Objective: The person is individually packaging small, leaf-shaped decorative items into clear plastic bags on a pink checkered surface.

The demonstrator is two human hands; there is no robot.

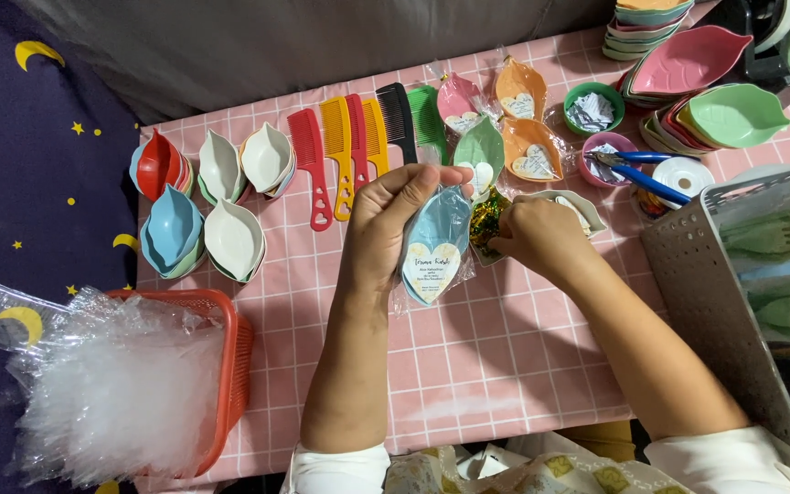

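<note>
My left hand [393,220] grips the top of a clear plastic bag holding a light blue leaf-shaped dish [435,240] with a heart-shaped card. My right hand [537,236] is closed on shiny gold and green ribbon [485,222] right beside the bag's neck. A white leaf-shaped dish [576,207] lies under and just behind my right hand. Both forearms reach in from the bottom edge over the pink checked table [486,357].
Stacked leaf dishes [201,206] at left, several coloured combs [358,146], wrapped dishes [514,123] behind my hands, small bowls of paper slips [593,108], blue-handled scissors [637,169], tape roll [683,174], dish stacks [706,91] at right. Red basket of clear bags [229,366] front left; brown basket [715,293] right.
</note>
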